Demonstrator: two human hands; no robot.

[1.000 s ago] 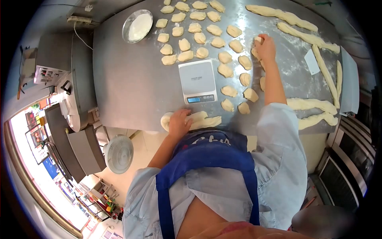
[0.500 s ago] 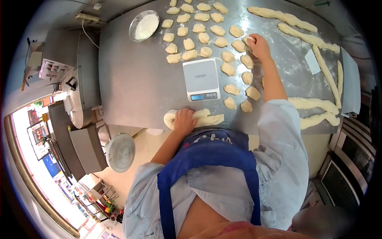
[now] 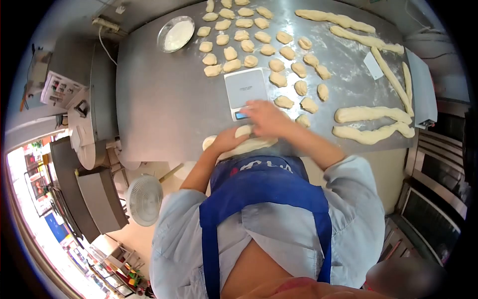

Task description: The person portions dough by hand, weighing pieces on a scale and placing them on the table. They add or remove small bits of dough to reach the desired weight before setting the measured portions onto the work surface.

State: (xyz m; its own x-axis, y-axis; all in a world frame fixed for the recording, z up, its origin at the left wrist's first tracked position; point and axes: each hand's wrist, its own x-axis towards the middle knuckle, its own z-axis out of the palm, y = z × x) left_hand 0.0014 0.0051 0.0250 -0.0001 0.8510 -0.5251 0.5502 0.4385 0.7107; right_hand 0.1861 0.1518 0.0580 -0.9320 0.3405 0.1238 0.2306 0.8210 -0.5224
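Note:
At the table's front edge lies a thick strip of dough [image 3: 256, 145]. My left hand [image 3: 226, 141] is closed around part of it, and a pale end of dough [image 3: 243, 132] shows by the fingertips. My right hand [image 3: 269, 119] is just to the right, its fingers over the front of a white digital scale [image 3: 246, 87]. Motion blurs this hand, so whether it holds anything cannot be made out. The scale's plate carries nothing, and its blue display is partly covered. Several dough pieces [image 3: 278, 79] lie in rows beyond and beside the scale.
A bowl of white flour [image 3: 178, 35] stands at the back left. Long dough ropes [image 3: 371, 114] lie on the right, near a white card [image 3: 373, 66]. The steel table [image 3: 159, 99] is dusted with flour on its right side. A white fan [image 3: 144, 199] stands below left.
My right hand has come back from the far rows, leaving a dough piece there, to beside my left hand. The left hand now lifts an end of the dough strip. The view has shifted slightly.

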